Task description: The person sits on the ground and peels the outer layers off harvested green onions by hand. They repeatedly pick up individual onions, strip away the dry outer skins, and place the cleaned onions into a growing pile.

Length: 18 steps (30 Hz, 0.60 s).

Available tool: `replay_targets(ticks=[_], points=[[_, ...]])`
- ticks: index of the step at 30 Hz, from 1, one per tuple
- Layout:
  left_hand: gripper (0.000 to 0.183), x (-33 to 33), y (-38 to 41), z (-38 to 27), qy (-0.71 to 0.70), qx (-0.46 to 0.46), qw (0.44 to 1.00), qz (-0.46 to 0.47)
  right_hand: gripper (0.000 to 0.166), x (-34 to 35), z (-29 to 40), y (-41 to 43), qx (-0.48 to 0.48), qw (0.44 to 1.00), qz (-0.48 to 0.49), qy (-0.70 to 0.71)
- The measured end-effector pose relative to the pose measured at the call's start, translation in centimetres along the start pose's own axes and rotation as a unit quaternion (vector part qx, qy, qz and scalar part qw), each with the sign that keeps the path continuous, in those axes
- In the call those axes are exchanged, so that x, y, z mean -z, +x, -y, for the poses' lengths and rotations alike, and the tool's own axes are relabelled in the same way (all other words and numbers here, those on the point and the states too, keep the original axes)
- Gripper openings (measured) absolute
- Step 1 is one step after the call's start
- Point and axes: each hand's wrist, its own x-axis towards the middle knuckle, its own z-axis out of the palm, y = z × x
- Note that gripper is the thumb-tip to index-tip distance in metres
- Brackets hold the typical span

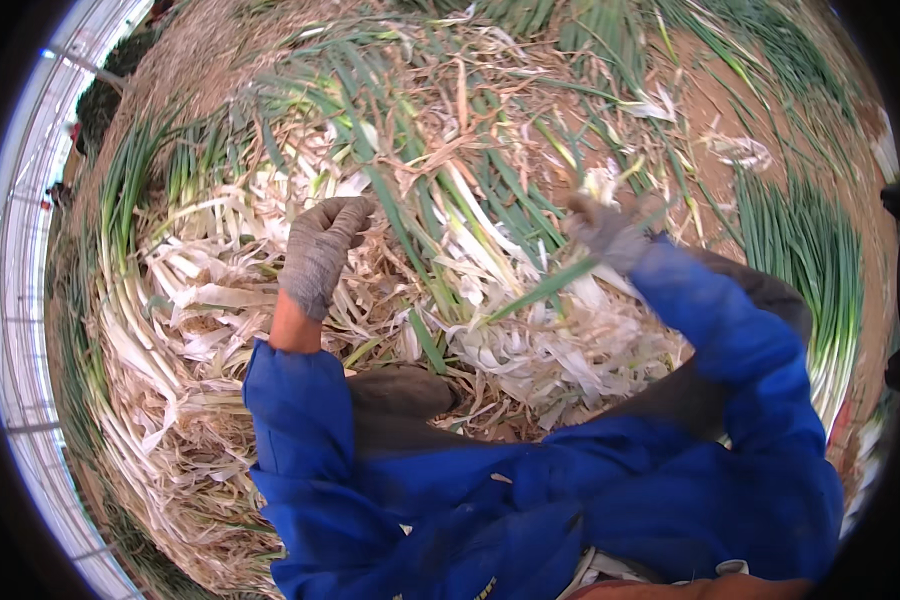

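Both my hands wear grey knitted gloves. My left hand (pixel 325 247) is raised over a heap of pale peeled leek or scallion leaves (pixel 232 292), fingers bent together; whether anything is between them does not show. My right hand (pixel 613 231), blurred, is above the leaf litter on the right, and a long green leaf (pixel 551 289) runs down and left from it; its grip is too blurred to tell. Between my hands, white-stemmed green stalks (pixel 474 225) lie on the dry leaves. White peelings (pixel 570 356) are heaped before my bent legs.
A bundle of trimmed green stalks with white stems (pixel 802 255) lies at the right. More long stalks (pixel 124 202) line the left side. Green tops (pixel 600 37) lie at the far edge, with bare brown soil (pixel 709 97) near them. My knees flank the peelings.
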Motion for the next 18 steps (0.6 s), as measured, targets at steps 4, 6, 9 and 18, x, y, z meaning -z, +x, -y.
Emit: replay_targets(ticks=[4, 6, 9, 18], points=[[0.037, 1.6, -3.3, -2.4, 0.007, -0.006, 1.0, -0.006, 0.072, -11.8, -1.7, 7.9, -0.092, 0.993, 0.072, -0.027], [0.038, 1.9, -4.6, -4.2, 0.023, 0.016, 1.0, -0.004, 0.078, -16.1, -6.3, 11.7, -0.13, 0.986, 0.081, -0.059], [0.027, 3.7, -6.5, -3.6, -0.035, -0.018, 0.999, -0.013, 0.091, -19.2, -4.3, 14.3, -0.16, 0.977, 0.119, -0.074], [0.025, 2.9, -5.0, -4.1, -0.07, -0.015, 0.997, 0.023, 0.08, -21.7, -1.0, 13.7, -0.205, 0.966, 0.099, -0.125]])
